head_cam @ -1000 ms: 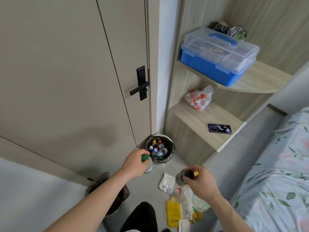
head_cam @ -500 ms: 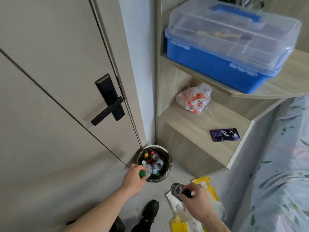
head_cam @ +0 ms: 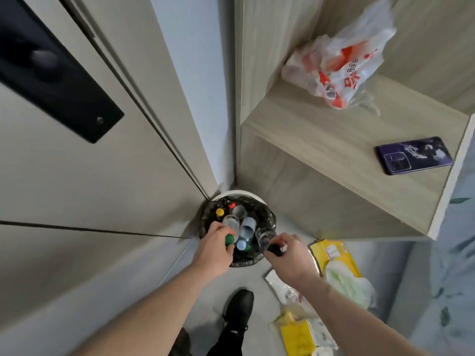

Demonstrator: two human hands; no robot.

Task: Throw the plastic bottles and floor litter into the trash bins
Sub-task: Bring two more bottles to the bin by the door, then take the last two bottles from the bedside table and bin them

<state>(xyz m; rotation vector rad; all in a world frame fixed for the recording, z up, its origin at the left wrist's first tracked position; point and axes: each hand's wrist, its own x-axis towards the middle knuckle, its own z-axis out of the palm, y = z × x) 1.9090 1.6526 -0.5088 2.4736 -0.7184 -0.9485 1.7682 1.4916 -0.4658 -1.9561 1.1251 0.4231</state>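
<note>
A round trash bin (head_cam: pixel 270 222) with a black liner stands in the corner between door and shelf unit, holding several plastic bottles. My left hand (head_cam: pixel 214 249) grips a clear bottle with a green cap (head_cam: pixel 229 233) by its neck, its body pointing down into the bin. Over the bin's right rim, my right hand (head_cam: pixel 289 255) holds a clear bottle with a dark cap (head_cam: pixel 266 238), also tipped into the opening. Floor litter lies to the right: a yellow wrapper (head_cam: pixel 331 255), white wrappers (head_cam: pixel 282 285) and a yellow packet (head_cam: pixel 298 335).
The door (head_cam: pixel 77 188) with a black lock plate (head_cam: pixel 51 75) is on the left. A wooden shelf (head_cam: pixel 359 150) on the right carries a plastic bag (head_cam: pixel 339 68) and a phone (head_cam: pixel 413 155). A floral bed cover (head_cam: pixel 452 265) and my black shoe (head_cam: pixel 237 309) border the floor.
The camera has closed in over the bin. Both hands have moved forward, bringing the two bottles over the bin's opening and tipping them into it.
</note>
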